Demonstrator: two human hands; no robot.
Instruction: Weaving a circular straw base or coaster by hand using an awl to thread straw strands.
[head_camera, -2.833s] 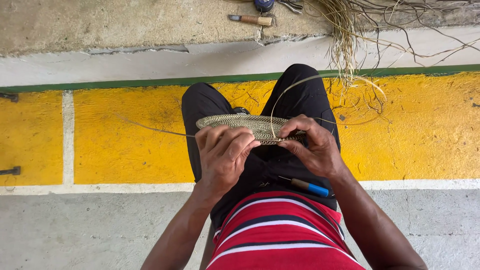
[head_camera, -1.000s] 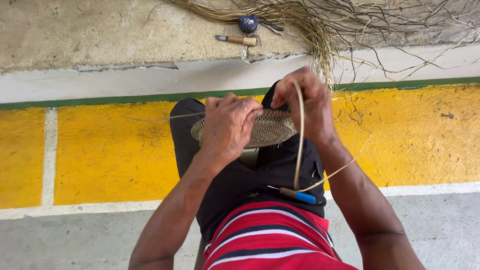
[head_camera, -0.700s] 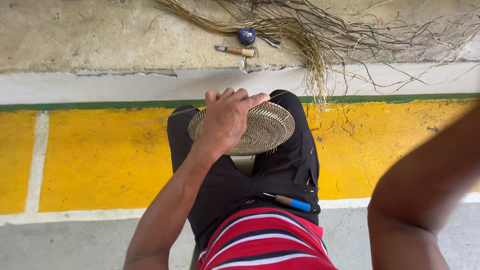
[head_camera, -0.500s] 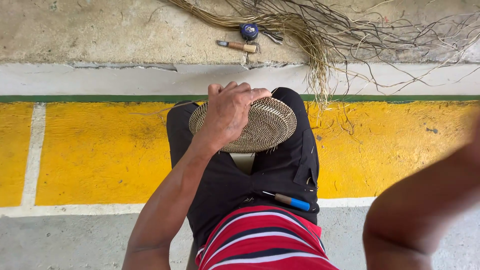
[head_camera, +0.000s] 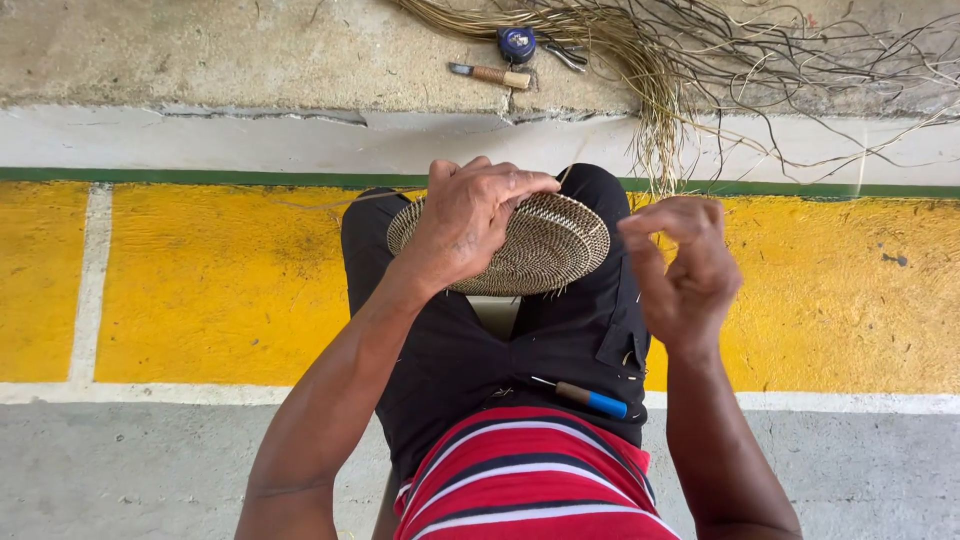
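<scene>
A round, flat woven basket base (head_camera: 545, 255) of tan fibre rests on my knees, over black trousers. My left hand (head_camera: 470, 220) lies on its top left part, fingers spread over the rim and gripping it. My right hand (head_camera: 685, 270) hovers just right of the disc without touching it, thumb and fingertips pinched together on a thin fibre strand that is barely visible. A small tool with a wooden shaft and blue handle (head_camera: 592, 399) lies in my lap below the disc.
On the concrete ledge ahead lie a wooden-handled knife (head_camera: 490, 74), a blue round tape measure (head_camera: 517, 44), pliers (head_camera: 566, 56) and a bundle of loose dry fibres (head_camera: 665, 70) trailing over the edge. A yellow painted band (head_camera: 220, 290) runs under my legs.
My right hand pulled a strand out far to the right, leaving the disc, and has now come back beside it. My left hand kept holding the disc, which tilted flatter.
</scene>
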